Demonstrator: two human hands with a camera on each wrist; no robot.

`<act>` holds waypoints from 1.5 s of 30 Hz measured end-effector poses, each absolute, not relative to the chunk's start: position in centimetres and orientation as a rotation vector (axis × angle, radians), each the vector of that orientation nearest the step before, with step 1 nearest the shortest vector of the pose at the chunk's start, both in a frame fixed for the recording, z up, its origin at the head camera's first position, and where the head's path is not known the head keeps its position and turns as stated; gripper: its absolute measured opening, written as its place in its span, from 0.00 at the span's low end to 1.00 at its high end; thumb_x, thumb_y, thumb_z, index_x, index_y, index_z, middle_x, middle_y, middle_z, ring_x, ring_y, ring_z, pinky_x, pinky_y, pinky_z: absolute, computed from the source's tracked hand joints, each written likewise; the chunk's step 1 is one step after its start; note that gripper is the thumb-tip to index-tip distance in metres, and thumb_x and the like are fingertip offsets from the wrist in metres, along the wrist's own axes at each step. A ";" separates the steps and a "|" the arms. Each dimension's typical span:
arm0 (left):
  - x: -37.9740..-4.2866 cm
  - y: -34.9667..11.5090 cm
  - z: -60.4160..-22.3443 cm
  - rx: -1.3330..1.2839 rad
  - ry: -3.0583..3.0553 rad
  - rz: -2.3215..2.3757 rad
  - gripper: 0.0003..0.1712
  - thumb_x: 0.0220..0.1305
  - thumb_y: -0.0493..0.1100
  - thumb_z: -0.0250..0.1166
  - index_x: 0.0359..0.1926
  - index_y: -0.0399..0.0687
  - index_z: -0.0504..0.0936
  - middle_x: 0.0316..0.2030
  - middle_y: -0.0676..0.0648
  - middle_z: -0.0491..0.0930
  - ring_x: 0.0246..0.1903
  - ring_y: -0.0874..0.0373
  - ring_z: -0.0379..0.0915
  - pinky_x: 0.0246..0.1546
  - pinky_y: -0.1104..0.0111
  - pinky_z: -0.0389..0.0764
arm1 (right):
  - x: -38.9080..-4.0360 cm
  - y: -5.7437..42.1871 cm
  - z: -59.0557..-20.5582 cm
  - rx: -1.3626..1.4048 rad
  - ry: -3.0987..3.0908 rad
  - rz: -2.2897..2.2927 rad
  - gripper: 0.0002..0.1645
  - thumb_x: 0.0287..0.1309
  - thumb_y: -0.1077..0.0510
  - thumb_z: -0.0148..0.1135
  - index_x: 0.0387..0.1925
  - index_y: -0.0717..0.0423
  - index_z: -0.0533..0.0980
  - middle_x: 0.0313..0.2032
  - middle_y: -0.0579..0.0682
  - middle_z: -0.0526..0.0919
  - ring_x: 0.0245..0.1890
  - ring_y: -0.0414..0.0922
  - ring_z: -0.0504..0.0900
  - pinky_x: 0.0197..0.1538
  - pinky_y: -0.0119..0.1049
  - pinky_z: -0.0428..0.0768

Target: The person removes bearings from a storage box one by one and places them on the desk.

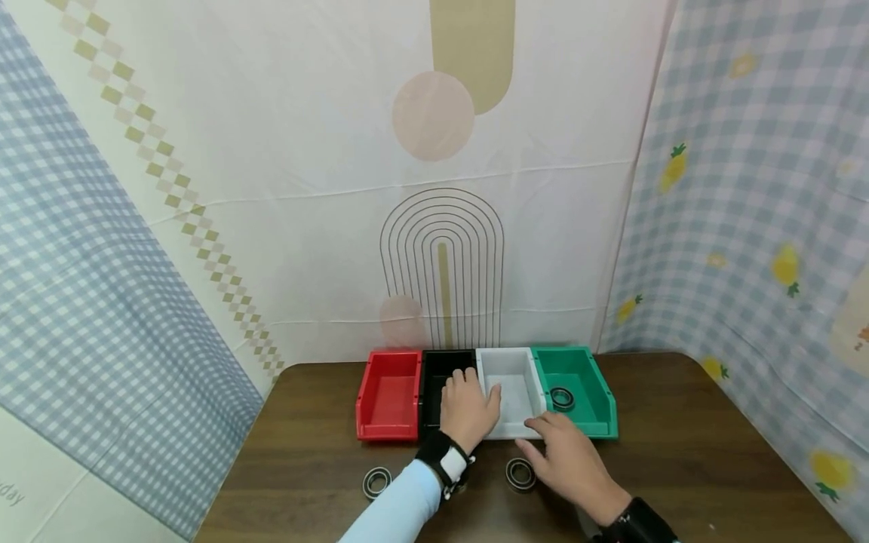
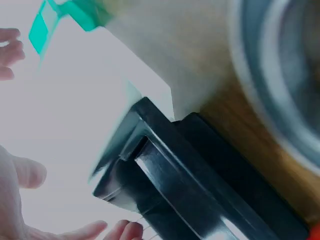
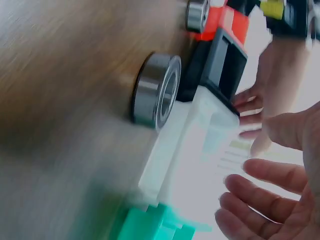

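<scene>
My left hand (image 1: 470, 411) reaches over the black bin (image 1: 433, 369) and the edge of the white bin (image 1: 505, 366), fingers extended and thumb apart. No object shows between its fingers in the left wrist view. Beside the front of the white and green bins is my right hand (image 1: 566, 460), its fingers loosely spread and holding nothing. A metal ring bearing (image 1: 520, 475) lies on the table just left of the right thumb. Another bearing (image 1: 376, 483) lies left of my left forearm. Inside the green bin (image 1: 600, 400) rests one more bearing (image 1: 562, 399).
A red bin (image 1: 394, 392) stands at the left end of the joined row of bins. The row sits at the back of the brown wooden table (image 1: 299, 452). Behind it hangs a patterned cloth (image 1: 326, 249), with checked cloths (image 1: 733, 249) at the sides.
</scene>
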State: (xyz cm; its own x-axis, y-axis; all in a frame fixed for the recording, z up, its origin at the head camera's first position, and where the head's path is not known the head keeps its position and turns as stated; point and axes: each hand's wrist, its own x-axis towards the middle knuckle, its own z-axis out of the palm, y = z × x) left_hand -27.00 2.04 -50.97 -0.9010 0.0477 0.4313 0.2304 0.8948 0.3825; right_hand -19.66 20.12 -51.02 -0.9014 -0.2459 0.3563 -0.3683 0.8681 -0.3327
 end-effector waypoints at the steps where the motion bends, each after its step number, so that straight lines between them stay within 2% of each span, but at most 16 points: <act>1: -26.5 1.7 -51.0 -0.228 -2.628 -0.608 0.29 0.75 0.58 0.64 0.56 0.34 0.81 0.46 0.37 0.82 0.45 0.44 0.79 0.50 0.53 0.82 | -19.6 20.4 -51.0 0.461 -2.712 0.571 0.20 0.63 0.48 0.77 0.50 0.57 0.88 0.43 0.50 0.89 0.47 0.47 0.86 0.49 0.47 0.87; 10: -21.8 -0.2 -51.2 -0.408 -2.573 -0.808 0.20 0.74 0.51 0.66 0.55 0.40 0.85 0.46 0.43 0.85 0.46 0.50 0.78 0.51 0.57 0.79 | -18.6 23.2 -51.7 0.436 -2.600 0.510 0.19 0.58 0.50 0.80 0.46 0.58 0.88 0.42 0.50 0.89 0.46 0.49 0.87 0.48 0.50 0.88; 16: -20.4 -0.3 -51.3 -0.450 -2.578 -0.819 0.17 0.74 0.50 0.66 0.52 0.43 0.86 0.45 0.45 0.85 0.46 0.53 0.78 0.51 0.58 0.79 | -18.3 23.9 -51.8 0.387 -2.659 0.548 0.18 0.61 0.49 0.78 0.47 0.55 0.88 0.44 0.49 0.89 0.49 0.50 0.88 0.50 0.52 0.88; 25: -20.4 0.7 -51.4 -0.532 -2.539 -0.746 0.14 0.73 0.49 0.67 0.49 0.43 0.88 0.41 0.48 0.84 0.42 0.56 0.78 0.46 0.62 0.79 | -18.7 24.1 -51.8 0.370 -2.681 0.573 0.18 0.62 0.49 0.77 0.46 0.57 0.88 0.43 0.51 0.90 0.48 0.52 0.88 0.50 0.53 0.88; 30: -20.4 1.7 -51.3 -0.558 -2.545 -0.717 0.14 0.73 0.49 0.67 0.49 0.44 0.88 0.42 0.48 0.85 0.43 0.55 0.80 0.46 0.63 0.80 | -18.8 24.7 -51.7 0.348 -2.697 0.571 0.19 0.63 0.48 0.76 0.47 0.58 0.88 0.44 0.52 0.90 0.49 0.54 0.88 0.51 0.55 0.88; 34: -20.8 2.8 -51.1 -0.571 -2.584 -0.766 0.15 0.75 0.49 0.66 0.51 0.44 0.87 0.43 0.47 0.86 0.42 0.57 0.79 0.44 0.66 0.81 | -18.8 25.5 -51.4 0.308 -2.720 0.581 0.18 0.64 0.48 0.75 0.47 0.58 0.88 0.45 0.53 0.90 0.49 0.55 0.88 0.50 0.56 0.87; 42: -22.5 6.4 -50.1 -0.521 -2.677 -0.690 0.23 0.79 0.53 0.62 0.59 0.39 0.84 0.50 0.43 0.86 0.48 0.53 0.83 0.50 0.65 0.85 | -18.9 26.6 -51.4 0.267 -2.720 0.605 0.18 0.64 0.49 0.75 0.47 0.59 0.88 0.43 0.52 0.89 0.46 0.53 0.87 0.48 0.55 0.87; 45: -23.3 7.9 -49.9 -0.492 -2.700 -0.593 0.24 0.79 0.54 0.61 0.56 0.35 0.83 0.46 0.41 0.85 0.43 0.52 0.82 0.43 0.66 0.85 | -18.9 26.7 -51.5 0.261 -2.700 0.609 0.18 0.64 0.49 0.76 0.47 0.59 0.88 0.43 0.52 0.89 0.46 0.53 0.87 0.48 0.55 0.87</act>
